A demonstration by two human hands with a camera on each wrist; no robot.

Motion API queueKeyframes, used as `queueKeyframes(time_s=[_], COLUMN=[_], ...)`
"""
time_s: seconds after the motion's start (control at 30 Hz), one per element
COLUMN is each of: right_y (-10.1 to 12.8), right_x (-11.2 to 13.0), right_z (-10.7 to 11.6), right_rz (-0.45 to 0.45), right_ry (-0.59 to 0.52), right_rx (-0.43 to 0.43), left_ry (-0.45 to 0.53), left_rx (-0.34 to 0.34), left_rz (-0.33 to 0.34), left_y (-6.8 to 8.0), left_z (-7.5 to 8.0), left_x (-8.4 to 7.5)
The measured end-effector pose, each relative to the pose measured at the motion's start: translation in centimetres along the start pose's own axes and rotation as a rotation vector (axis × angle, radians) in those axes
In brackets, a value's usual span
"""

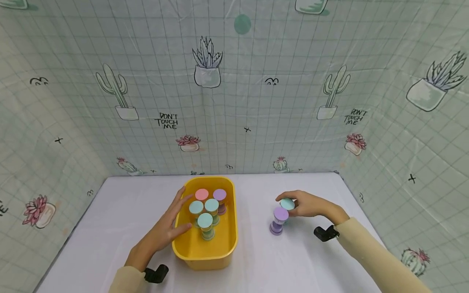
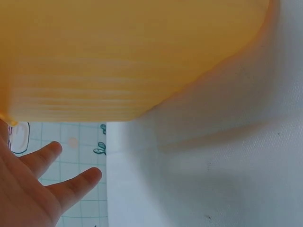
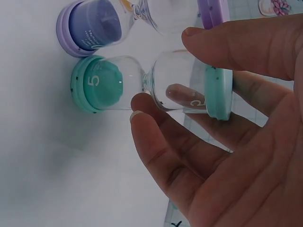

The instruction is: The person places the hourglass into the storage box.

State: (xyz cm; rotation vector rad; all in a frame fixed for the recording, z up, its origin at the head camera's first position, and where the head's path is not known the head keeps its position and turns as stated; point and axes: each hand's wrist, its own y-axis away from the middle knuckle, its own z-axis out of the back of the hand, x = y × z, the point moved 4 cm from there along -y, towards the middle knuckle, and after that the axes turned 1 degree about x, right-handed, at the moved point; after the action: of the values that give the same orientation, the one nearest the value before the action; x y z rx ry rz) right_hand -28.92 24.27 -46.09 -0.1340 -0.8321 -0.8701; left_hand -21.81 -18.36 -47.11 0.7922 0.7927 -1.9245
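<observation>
My right hand [image 1: 305,203] has its thumb and fingers curled round a teal sand timer [image 3: 106,82], which stands upright on the white table and is marked 5. Just beside it stands a purple sand timer [image 1: 280,215], also upright. At the left rim of a yellow bin [image 1: 179,250] is my left hand [image 1: 163,228], its fingers spread and its thumb reaching over the inside. Upright in the bin are several sand timers: a pink one [image 1: 201,194], a purple one [image 1: 220,195] and three teal ones, the nearest teal one [image 1: 205,221] close to the left thumb.
A white cloth [image 1: 256,264] covers the table. Behind and at both sides hangs a grid-patterned sheet [image 1: 234,106] printed with potted plants. Black wrist mounts [image 1: 156,274] sit at both sleeves.
</observation>
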Motion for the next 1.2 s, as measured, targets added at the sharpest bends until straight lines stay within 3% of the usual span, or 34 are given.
queueKeyframes(time_s=[0.33,0.73,1.03,1.2], right_y=[0.2,0.5,-1.3,-2.6], right_x=[-0.2,1.5,4.7,7.7], right_z=[0.8,4.4,7.2,7.7], right_rz=[-0.018,-0.042,-0.03,0.001], right_ry=[0.004,-0.024,0.003,0.047], right_rx=[-0.008,-0.065,-0.089,-0.101], left_ry=[0.005,0.002,-0.003,0.006], left_rx=[-0.002,0.007,0.008,0.003], left_rz=[-0.011,0.01,0.016,0.013], left_y=[0.2,0.1,-0.2,0.1], left_z=[0.2,0.1,0.1,0.1], left_x=[0.0,-0.1,-0.2,-0.1])
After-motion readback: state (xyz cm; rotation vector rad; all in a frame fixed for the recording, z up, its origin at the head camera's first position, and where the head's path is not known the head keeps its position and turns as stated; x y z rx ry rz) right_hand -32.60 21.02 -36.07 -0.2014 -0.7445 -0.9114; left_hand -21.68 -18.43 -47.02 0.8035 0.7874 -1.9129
